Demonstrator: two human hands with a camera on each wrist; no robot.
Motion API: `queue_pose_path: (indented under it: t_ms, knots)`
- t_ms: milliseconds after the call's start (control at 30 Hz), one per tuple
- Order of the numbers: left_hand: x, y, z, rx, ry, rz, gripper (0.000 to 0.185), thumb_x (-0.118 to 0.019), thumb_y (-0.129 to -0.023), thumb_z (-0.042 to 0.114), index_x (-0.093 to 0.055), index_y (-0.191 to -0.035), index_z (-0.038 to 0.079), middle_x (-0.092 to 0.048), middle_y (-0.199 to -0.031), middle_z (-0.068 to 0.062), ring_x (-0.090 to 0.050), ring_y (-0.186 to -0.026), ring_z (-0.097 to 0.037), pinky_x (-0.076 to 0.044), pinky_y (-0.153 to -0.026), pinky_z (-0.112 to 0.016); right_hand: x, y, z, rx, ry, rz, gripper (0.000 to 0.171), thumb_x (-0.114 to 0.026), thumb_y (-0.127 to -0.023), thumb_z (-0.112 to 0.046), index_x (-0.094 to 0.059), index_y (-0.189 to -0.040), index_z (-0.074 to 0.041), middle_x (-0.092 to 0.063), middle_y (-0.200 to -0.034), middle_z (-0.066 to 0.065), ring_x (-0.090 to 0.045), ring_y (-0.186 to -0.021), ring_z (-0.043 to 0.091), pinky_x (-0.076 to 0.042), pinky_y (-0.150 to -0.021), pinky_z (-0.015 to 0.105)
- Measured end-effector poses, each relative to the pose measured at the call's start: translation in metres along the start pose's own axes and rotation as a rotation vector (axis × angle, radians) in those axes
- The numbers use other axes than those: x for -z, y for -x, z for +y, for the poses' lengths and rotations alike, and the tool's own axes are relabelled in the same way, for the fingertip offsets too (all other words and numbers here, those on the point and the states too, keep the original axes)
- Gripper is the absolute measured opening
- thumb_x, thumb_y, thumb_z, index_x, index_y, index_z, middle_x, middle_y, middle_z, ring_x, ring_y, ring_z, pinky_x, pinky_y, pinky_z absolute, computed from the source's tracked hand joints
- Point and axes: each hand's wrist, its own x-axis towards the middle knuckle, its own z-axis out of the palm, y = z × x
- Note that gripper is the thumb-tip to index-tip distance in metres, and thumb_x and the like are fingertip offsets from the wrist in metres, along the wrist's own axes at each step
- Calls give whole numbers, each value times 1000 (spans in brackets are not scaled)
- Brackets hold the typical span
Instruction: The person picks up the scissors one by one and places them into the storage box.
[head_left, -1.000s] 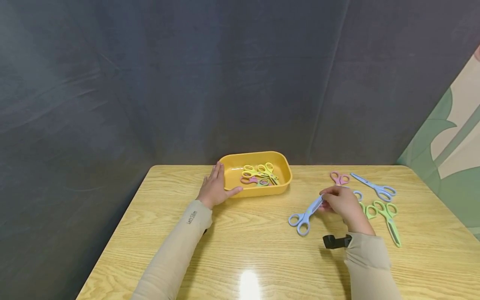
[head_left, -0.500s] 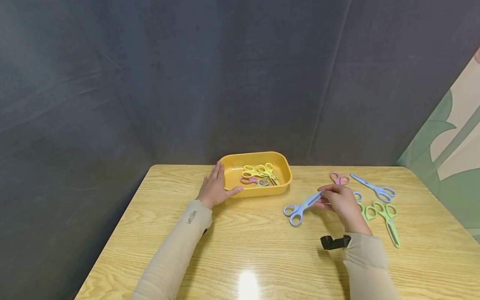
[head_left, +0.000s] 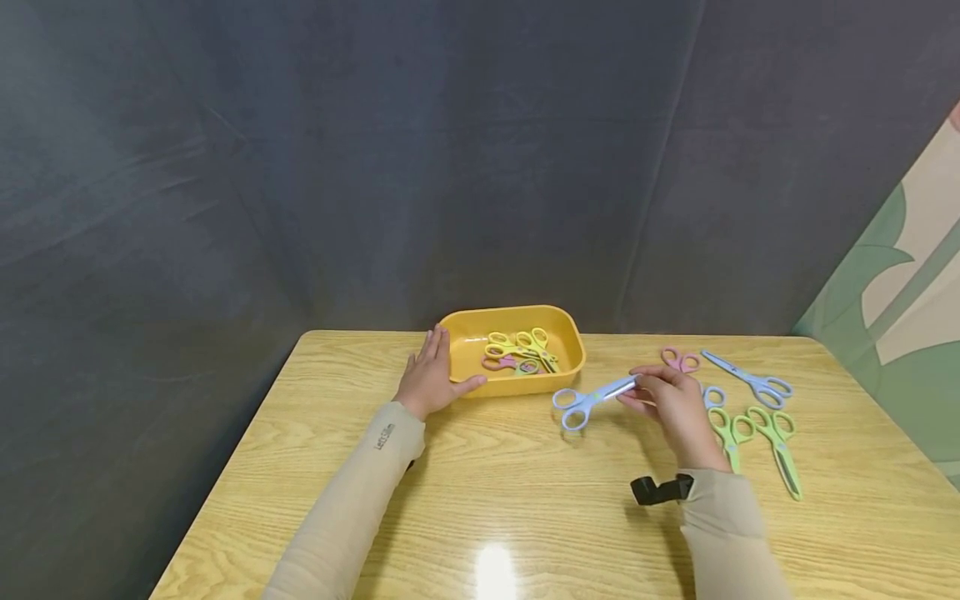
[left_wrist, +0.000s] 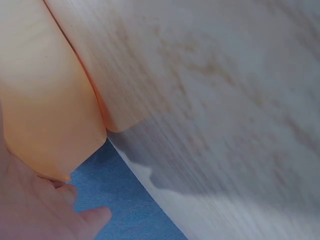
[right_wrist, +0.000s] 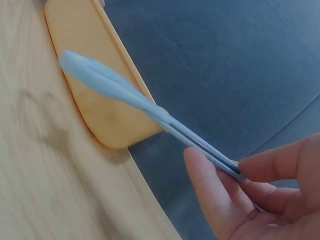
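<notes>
My right hand [head_left: 672,408] pinches a pair of blue scissors [head_left: 592,400] by the blade end, its handle loops pointing left toward the yellow tray [head_left: 525,386]. In the right wrist view the scissors [right_wrist: 120,92] appear edge-on above the table, their shadow below. My left hand [head_left: 431,379] rests against the tray's left end, fingers straight along the rim and thumb at the front side. Inside the tray lie yellow scissors [head_left: 537,342] and pink scissors [head_left: 498,363], with a green loop among them. The left wrist view shows the tray wall [left_wrist: 50,110] beside part of the left hand [left_wrist: 45,205].
Right of the right hand lie blue scissors [head_left: 750,379], green scissors [head_left: 778,450], more green scissors [head_left: 727,437] partly behind the wrist, and pink scissors [head_left: 680,360]. Another blue loop [head_left: 715,397] shows beside the hand. A dark curtain [head_left: 480,167] hangs behind the table [head_left: 465,500].
My right hand has carried the blue scissors left and up toward the tray, and their loops have swung leftward. The left hand stays at the tray.
</notes>
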Motion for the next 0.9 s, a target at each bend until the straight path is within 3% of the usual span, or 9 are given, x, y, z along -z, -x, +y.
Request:
queue_pose_path:
  t_ms: [100, 300, 667, 900]
  knots:
    - [1, 1, 0, 6, -1, -4, 119, -62, -86, 73, -6, -162, 1, 0, -170, -15, -2, -156, -29, -12, -121, -59, -3, 0, 0, 4, -108, 6, 16, -45, -103, 2, -61, -107, 5, -61, -96, 8, -67, -80, 13, -58, -82, 28]
    - [-1, 0, 0, 14, -9, -12, 120, -60, -86, 75, -4, -162, 2, 1, -170, -13, -1, -156, -27, -11, -122, -59, -8, 1, 0, 10, -238, 15, 29, -44, -102, 4, -68, -90, -8, -57, -97, 10, -64, -77, 13, -59, -83, 29]
    - [-2, 0, 2, 14, 4, -24, 121, -61, -85, 75, -3, -162, 3, 3, -170, -12, 0, -156, -26, -10, -122, -58, -20, 2, -1, -8, -393, 56, 23, -45, -104, 2, -67, -96, 1, -58, -96, 10, -66, -77, 15, -59, -83, 31]
    - [0, -2, 0, 12, 5, -17, 121, -61, -85, 76, -3, -162, 2, 2, -170, -13, -1, -156, -26, -10, -122, -58, -32, -4, -7, -12, -431, 70, 26, -46, -103, 3, -68, -90, -1, -58, -96, 10, -65, -74, 16, -59, -83, 32]
